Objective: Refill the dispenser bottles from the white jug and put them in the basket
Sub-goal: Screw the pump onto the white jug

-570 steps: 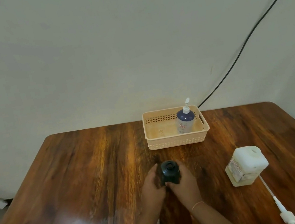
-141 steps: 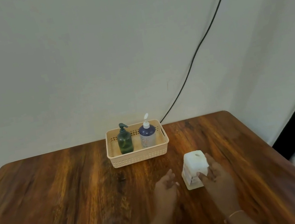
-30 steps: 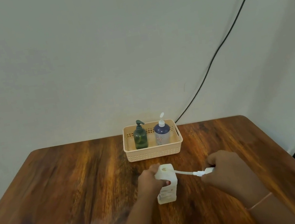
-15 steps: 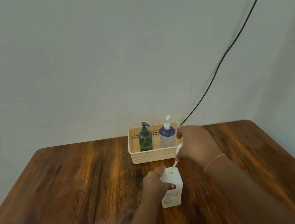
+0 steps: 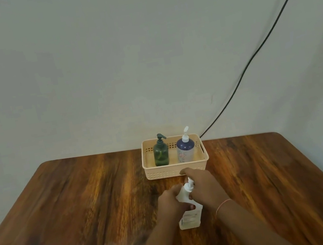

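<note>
Above the centre of the frame, your beige basket point(image 5: 177, 170) sits on the wooden table point(image 5: 83, 200) and holds two upright dispenser bottles: a green bottle point(image 5: 161, 153) with a dark pump on the left, and a blue bottle point(image 5: 185, 149) with a white pump on the right, side by side but not touching. Just below the basket, the white jug point(image 5: 189, 214) stands upright on the table. Your left hand point(image 5: 170, 204) wraps the jug's upper body, fingers closed around it. Your right hand point(image 5: 203, 188) comes over the top, fingers pinched on the white pump head point(image 5: 189, 185) at the jug's mouth. A thin bracelet point(image 5: 222, 205) circles your right wrist.
</note>
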